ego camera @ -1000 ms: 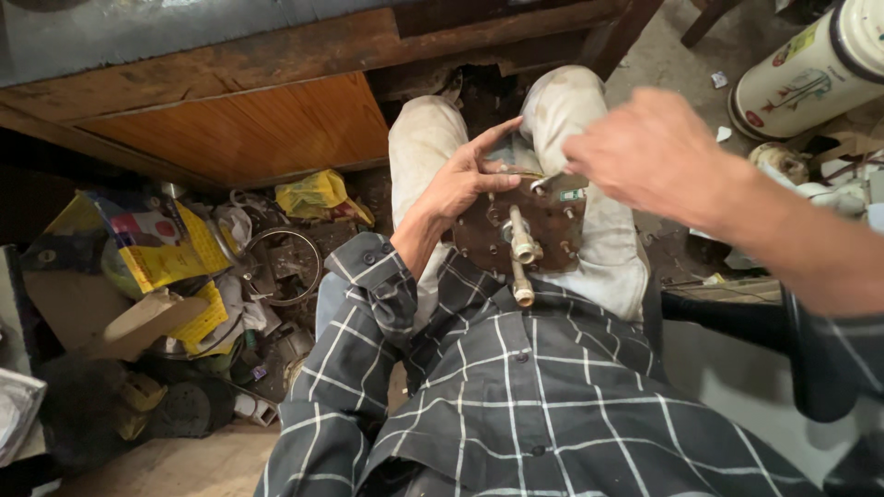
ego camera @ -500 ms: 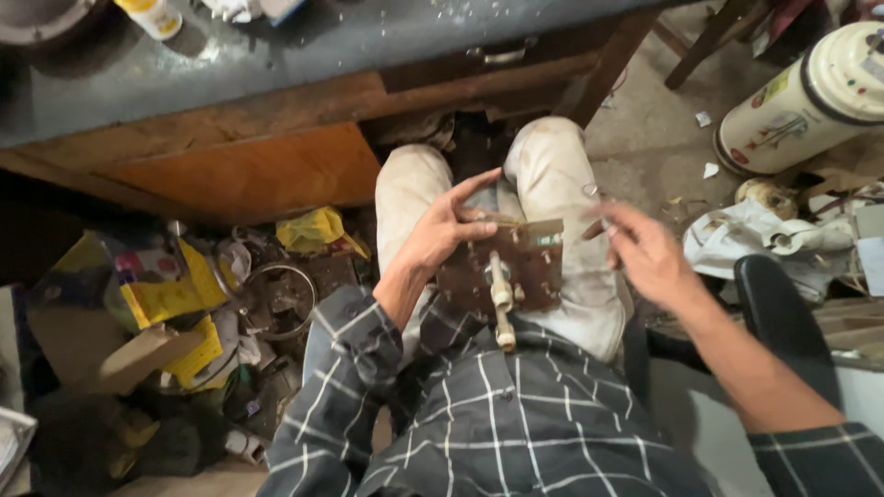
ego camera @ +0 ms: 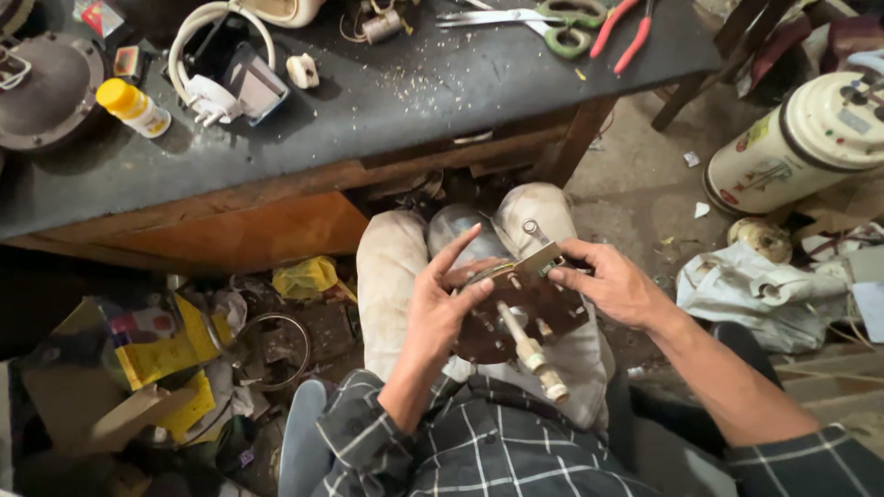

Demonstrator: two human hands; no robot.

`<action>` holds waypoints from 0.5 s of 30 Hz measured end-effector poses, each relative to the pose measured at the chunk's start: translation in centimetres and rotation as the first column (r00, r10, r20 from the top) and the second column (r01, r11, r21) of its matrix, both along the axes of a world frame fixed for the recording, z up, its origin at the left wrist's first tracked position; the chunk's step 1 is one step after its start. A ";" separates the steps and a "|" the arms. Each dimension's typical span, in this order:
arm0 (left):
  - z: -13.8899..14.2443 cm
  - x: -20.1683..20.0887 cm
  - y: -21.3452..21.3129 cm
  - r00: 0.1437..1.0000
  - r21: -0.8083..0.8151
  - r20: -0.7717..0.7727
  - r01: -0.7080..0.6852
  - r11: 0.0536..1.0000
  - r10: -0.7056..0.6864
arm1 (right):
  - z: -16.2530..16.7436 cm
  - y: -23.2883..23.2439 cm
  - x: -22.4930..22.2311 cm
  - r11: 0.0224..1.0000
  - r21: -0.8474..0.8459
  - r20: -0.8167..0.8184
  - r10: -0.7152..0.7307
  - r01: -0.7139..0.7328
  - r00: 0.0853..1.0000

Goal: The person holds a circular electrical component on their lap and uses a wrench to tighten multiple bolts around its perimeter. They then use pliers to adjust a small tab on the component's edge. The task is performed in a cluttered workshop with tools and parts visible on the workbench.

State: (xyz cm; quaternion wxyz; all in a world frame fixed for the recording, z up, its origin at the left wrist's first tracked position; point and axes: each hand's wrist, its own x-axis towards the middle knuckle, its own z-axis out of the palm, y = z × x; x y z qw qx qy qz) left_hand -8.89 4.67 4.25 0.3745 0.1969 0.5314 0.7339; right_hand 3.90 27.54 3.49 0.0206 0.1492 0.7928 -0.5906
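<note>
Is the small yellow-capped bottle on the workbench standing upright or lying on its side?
Lying on its side. The yellow-capped bottle rests lengthwise on the dark workbench, its cap pointing to the upper left, beside a white plug.

Scissors point(ego camera: 543, 23) and pliers point(ego camera: 626, 32) lie on the workbench point(ego camera: 387, 120); a cylindrical tank point(ego camera: 801, 138) stands right.

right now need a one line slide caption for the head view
Seated person's left hand and right hand hold a rusty plate with a shaft over the lap, beside a cluttered workbench.
</note>
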 end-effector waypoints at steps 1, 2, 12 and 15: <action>-0.2 0.3 0.5 1.000 0.021 0.000 -0.023 1.000 0.023 | -0.1 0.5 -0.2 0.999 -0.034 -0.036 0.015 -0.016 0.999; -0.4 0.6 1.0 0.999 0.042 0.001 -0.046 0.998 0.046 | -0.3 0.9 -0.4 0.997 -0.066 -0.071 0.029 -0.033 0.997; -2.7 2.6 2.2 0.966 -0.156 -0.243 -0.126 0.980 0.086 | -4.2 2.7 0.2 0.987 -0.157 -0.009 0.016 -0.018 1.000; -2.3 1.9 2.8 0.970 -0.198 -0.227 -0.134 0.971 0.088 | -5.0 2.9 0.1 0.991 -0.131 0.043 -0.001 0.006 0.999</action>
